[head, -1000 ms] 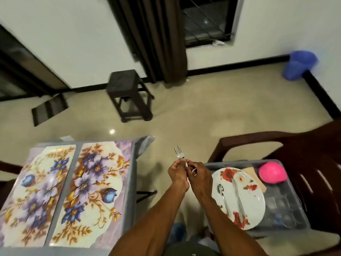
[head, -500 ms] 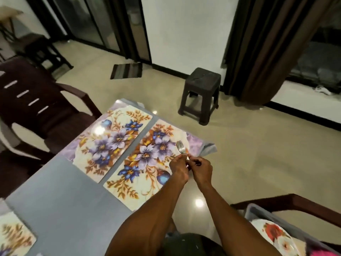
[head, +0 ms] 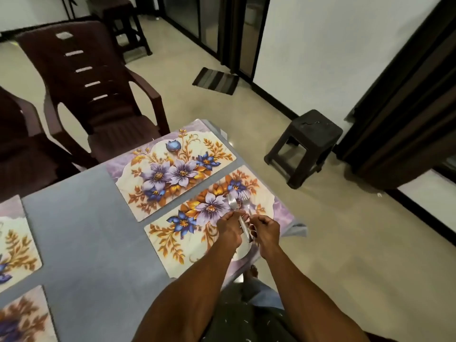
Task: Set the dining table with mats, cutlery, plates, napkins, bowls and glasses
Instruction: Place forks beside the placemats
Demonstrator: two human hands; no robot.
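Above the near floral mat [head: 187, 233] I see both hands gripping forks [head: 238, 202], tines pointing away, handles toward me; left hand [head: 229, 229], right hand [head: 266, 230]. Earlier, one fork showed.

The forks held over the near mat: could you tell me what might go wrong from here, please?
1. Both hands, left and right, pinch the forks in a loose bundle, so one could slip and fall.
2. The near mat lies at the table's corner, so a fork set near its right edge might slide off.

Bare grey table [head: 81, 218] left of mats [head: 172, 169]; chair [head: 98, 95] behind.
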